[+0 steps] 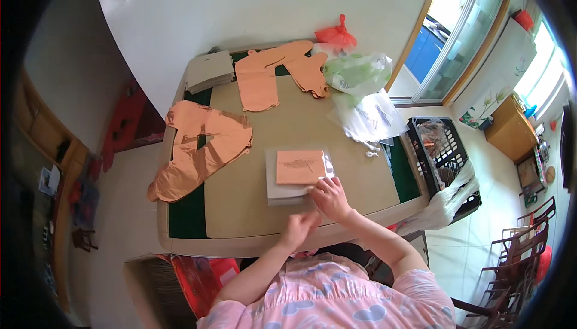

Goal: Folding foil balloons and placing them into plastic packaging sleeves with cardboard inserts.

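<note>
A stack of clear plastic bags with whitish-grey sheets (287, 193) lies near the table's front edge. On top is an orange printed card (299, 168), with a clear plastic bag (328, 162) showing along its right side. My right hand (331, 199) is at the lower right corner of the stack, fingers bent and closed on the bag's edge. My left hand (299, 230) is just below the stack, smeared by motion; its fingers do not show clearly. Flat copper-coloured foil balloons (207, 143) lie to the left, and more foil balloons (258, 85) lie farther back.
A pile of grey cards (210, 72) stands at the back left. A green-white plastic bag (359, 73), clear bags (375, 118) and a red bag (338, 33) lie at the back right. A black crate (442, 149) stands beside the table's right edge; a cardboard box (150, 290) is at the lower left.
</note>
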Demonstrator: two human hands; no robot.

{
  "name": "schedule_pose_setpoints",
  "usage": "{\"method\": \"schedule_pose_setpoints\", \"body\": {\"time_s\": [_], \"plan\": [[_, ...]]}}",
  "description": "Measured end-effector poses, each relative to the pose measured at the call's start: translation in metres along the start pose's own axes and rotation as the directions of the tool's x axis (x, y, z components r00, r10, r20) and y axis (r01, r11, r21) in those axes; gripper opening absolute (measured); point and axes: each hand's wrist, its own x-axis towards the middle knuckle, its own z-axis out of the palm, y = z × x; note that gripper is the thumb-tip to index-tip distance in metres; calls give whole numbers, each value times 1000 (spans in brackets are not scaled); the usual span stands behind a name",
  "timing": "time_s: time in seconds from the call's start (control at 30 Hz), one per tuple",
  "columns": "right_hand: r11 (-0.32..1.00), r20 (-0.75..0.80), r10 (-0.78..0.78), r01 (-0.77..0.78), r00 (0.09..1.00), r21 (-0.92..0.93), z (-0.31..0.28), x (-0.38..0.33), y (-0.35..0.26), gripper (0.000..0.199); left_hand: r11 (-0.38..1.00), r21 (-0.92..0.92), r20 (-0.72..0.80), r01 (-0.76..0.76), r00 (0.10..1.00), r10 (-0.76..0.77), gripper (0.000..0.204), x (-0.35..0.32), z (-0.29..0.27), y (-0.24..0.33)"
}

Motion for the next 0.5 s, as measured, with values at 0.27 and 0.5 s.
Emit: {"method": "schedule_pose_setpoints", "body": {"time_s": [0.27, 0.5], "plan": [[1000, 42, 20, -20, 999, -9, 1, -27, 1, 17, 185, 821, 356, -540, 738, 574, 42, -19, -21, -29], [999, 174, 43, -40, 984, -25, 3, -17, -11, 15, 256, 827, 301, -501, 779, 550, 49, -21, -15, -23]]}}
